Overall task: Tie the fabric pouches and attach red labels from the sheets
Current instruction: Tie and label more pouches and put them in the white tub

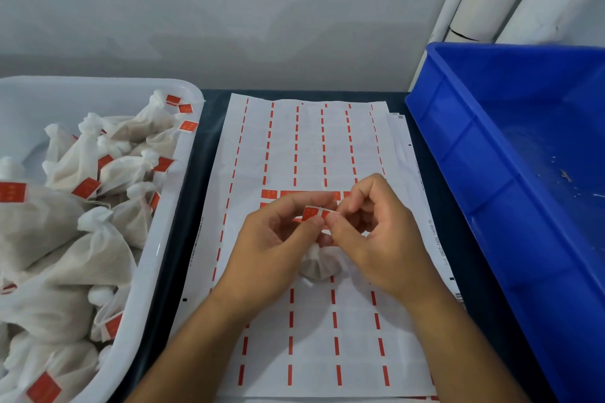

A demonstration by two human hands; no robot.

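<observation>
— How much room is there around the work?

— The label sheet (314,321) lies flat on the dark tabletop (474,288), filling the lane between the two containers. The white tub (170,206) sits just beside the sheet's left edge, heaped with tied pouches (75,239) already carrying red tags. The blue crate (510,173) stands to the right, its near wall close to the sheet's right edge. Only narrow strips of dark tabletop show on either side; beyond the sheet's far edge is a grey wall.

— Where is the label?

— The red label (316,213) is held up above the middle of the sheet. The left hand (278,239) pinches its left part between thumb and forefinger; the fingers (332,218) of the right hand (379,239) pinch its right end, the rest curled.

— And the pouch?

— A small white pouch (319,263) lies just below the hands, neck upward, partly hidden by them. Whether a hand touches it, I cannot tell. A few unpeeled red labels (269,195) remain in a row behind the hands.
</observation>
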